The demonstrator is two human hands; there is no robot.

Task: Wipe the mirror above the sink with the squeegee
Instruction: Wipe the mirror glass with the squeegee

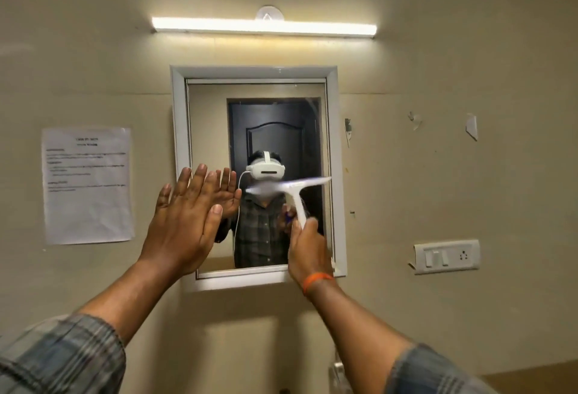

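Taking the mirror (259, 130) as your landmark, a printed paper notice (87, 185) is taped to the wall well to its left, about level with the lower half of the glass. Your left hand (184, 221) is spread open with the fingers straight, palm pressed flat toward the mirror's left edge, covering part of the white frame (178, 118) and the glass beside it; its reflection shows just behind it. Above the mirror a lit tube light (264, 26) runs along the wall. In the glass you can see the reflection of a person in a checked shirt wearing a white headset, with a dark door behind. Your right hand (308, 252), with an orange band (317, 281) at the wrist, is closed in a fist around the handle of the white squeegee (294, 190) at the mirror's lower right. The handle rises from that fist and the blade lies across the right half of the glass, roughly level and blurred at its left end. To the right of the mirror a white switch plate (447, 256) sits on the wall.
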